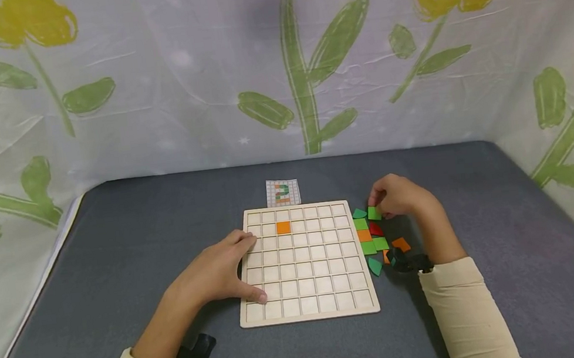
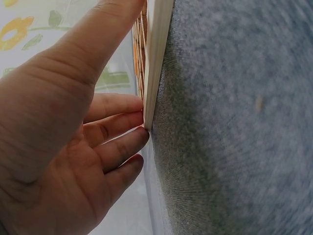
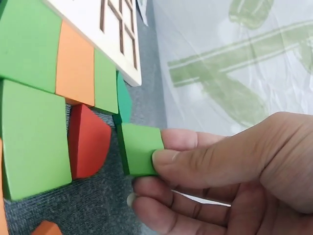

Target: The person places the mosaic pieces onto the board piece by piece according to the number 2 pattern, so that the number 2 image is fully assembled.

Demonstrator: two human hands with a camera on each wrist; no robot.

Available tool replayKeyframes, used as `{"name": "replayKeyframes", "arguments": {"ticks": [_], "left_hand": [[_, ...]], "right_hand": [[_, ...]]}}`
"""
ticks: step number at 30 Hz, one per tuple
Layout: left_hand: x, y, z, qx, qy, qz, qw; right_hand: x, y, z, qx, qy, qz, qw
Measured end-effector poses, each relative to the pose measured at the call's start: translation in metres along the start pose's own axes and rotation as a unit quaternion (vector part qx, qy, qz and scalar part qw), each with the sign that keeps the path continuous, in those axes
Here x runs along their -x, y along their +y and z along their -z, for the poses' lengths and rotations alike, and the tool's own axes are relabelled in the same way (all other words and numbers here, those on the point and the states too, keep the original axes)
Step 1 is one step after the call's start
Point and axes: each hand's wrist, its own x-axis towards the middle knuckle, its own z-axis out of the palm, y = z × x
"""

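A pale wooden grid board (image 1: pixel 307 312) lies on the dark cloth, with one orange square tile (image 1: pixel 284 228) in a cell of its second row. Along the board's left side rests my left hand (image 1: pixel 219 269), thumb over the near part and fingertips at the edge; the left wrist view shows the fingers (image 2: pixel 122 147) nearly straight against the rim. My right hand (image 1: pixel 399 194) pinches a light green square tile (image 3: pixel 142 149) between thumb and fingers, just right of the board. Close to it lie a red tile (image 3: pixel 88 142) with a curved side and a dark green curved tile (image 1: pixel 359 213).
Several loose tiles lie along the board's right edge, among them a green square (image 1: pixel 368 247), an orange square (image 1: pixel 364 235) and a dark green curved tile (image 1: pixel 375 266). A small pattern card (image 1: pixel 283 193) touches the board's far edge. A flower-printed curtain (image 1: pixel 192 95) surrounds the table.
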Motion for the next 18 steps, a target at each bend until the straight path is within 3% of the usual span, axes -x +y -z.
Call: {"name": "replayKeyframes", "arguments": {"ticks": [7,18], "left_hand": [[0.000,0.001,0.002,0.000,-0.004,0.005,1.0000],[-0.001,0.001,0.002,-0.002,-0.007,0.006,1.0000]], "right_hand": [[0.000,-0.003,-0.002,-0.022,-0.001,0.030,0.9993],[-0.010,-0.016,-0.017,-0.126,-0.020,0.054,0.9904]]}}
